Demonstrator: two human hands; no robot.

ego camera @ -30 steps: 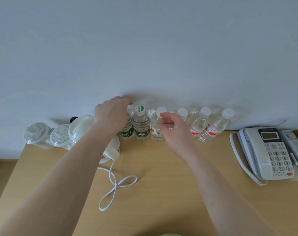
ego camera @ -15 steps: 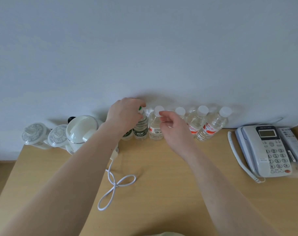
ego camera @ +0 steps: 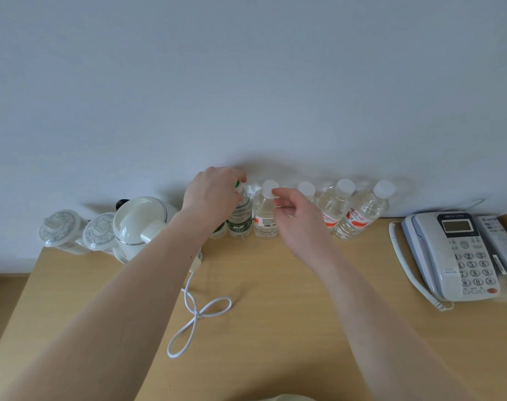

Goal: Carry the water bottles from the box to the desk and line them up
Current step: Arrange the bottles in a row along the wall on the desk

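The task looks close to done: a row of water bottles stands along the wall at the back edge of the desk (ego camera: 275,328), just left of centre to centre right of the frame; no box is in view, so whether more remain I cannot tell. The left hand (ego camera: 210,195) curls over the cap of a green-labelled bottle (ego camera: 240,218), gripping its top; another bottle is partly hidden behind that wrist; the right hand (ego camera: 300,219) pinches the white cap of the red-labelled bottle (ego camera: 264,215) just beside it; three more red-labelled bottles (ego camera: 359,212) lean to the right of it. What seems left is straightening. A white kettle (ego camera: 139,224) crowds the row's left end, its looped cord (ego camera: 200,314) lying in front; two lidded cups (ego camera: 73,231) sit at far left; a telephone (ego camera: 455,253) sits at far right.
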